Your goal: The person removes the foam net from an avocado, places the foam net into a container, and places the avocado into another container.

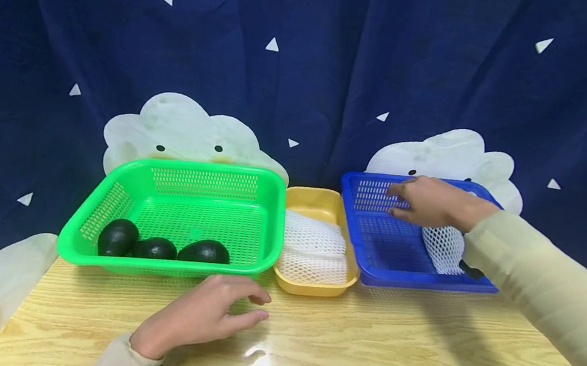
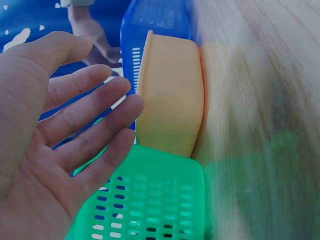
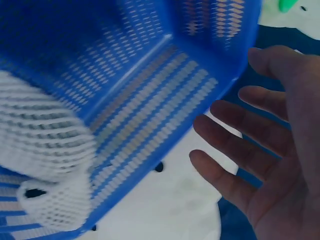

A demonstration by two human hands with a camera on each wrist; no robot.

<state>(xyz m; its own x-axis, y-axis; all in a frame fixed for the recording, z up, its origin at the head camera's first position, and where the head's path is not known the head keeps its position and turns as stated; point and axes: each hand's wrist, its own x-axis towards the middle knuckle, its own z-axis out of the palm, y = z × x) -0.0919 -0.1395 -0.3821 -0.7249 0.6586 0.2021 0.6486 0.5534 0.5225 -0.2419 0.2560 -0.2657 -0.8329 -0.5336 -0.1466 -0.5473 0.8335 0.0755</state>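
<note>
My right hand hovers over the blue basket with relaxed fingers and holds nothing. Inside that basket lies a white foam net sleeve, seen close in the right wrist view as a netted bundle with a dark spot at its opening. My left hand is over the table in front of the green basket, fingers loosely bent, nothing in them. Three dark, smooth, avocado-like fruits lie along the green basket's near side. Several white foam net sleeves fill the small yellow tray.
The yellow tray stands between the two baskets, close to both. All rest on a light wooden table. A dark blue curtain with white cloud shapes hangs right behind. A dark object shows beside the right sleeve.
</note>
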